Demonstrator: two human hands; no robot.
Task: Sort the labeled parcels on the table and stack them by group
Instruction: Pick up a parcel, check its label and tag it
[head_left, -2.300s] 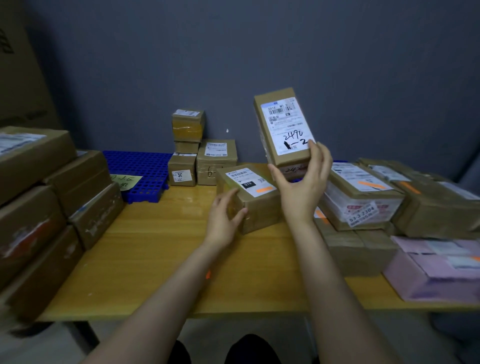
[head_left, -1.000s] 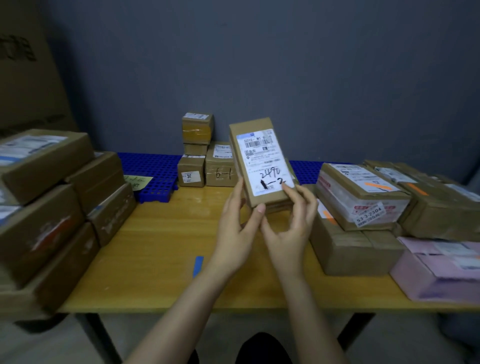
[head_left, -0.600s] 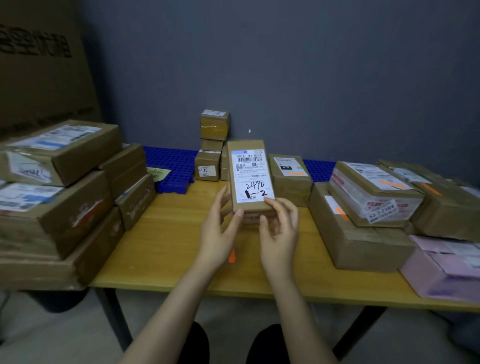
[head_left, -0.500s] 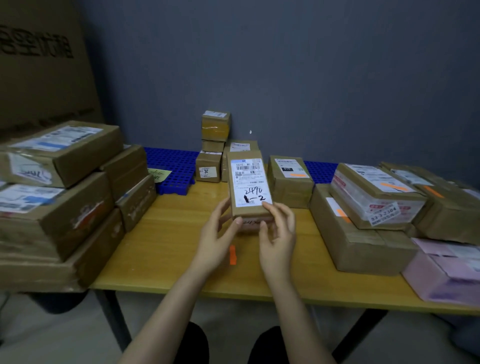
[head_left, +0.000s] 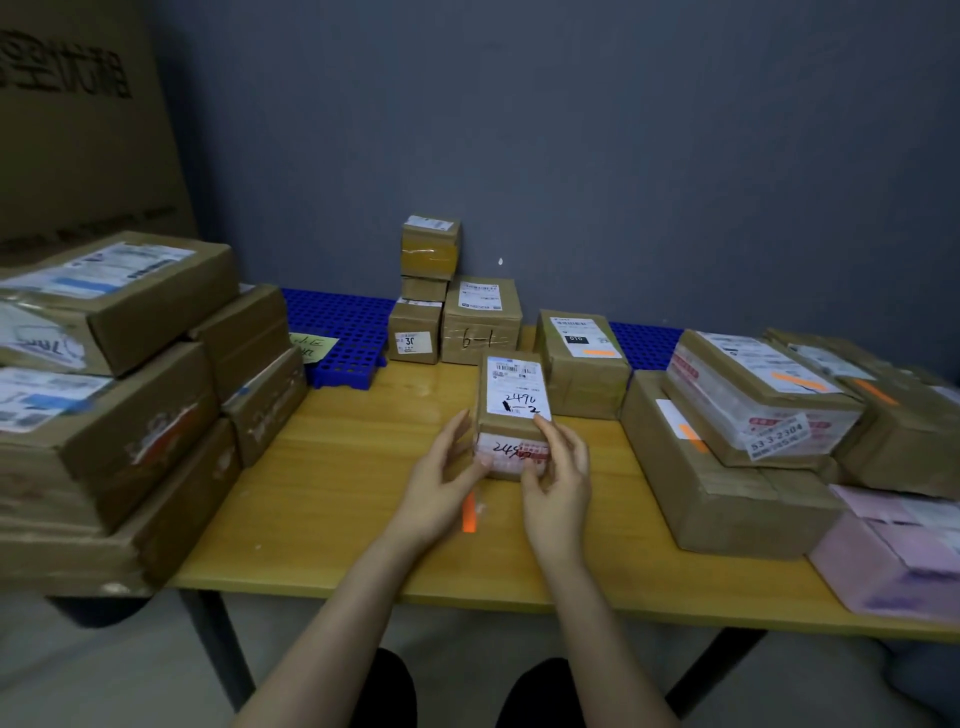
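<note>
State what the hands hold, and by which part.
The left hand and right hand hold the parcel marked 2490 by its near end, one per side.

We find the widest open lane on the left half of the table: bare wood runs from the near edge to the blue grid mat, walled on the left by a tall stack of cartons. At centre the small parcel, gripped by the left hand and right hand, stands before the 6-1 box and the orange-marked box close behind. A narrower strip of wood separates the parcel from the right-hand pile.
</note>
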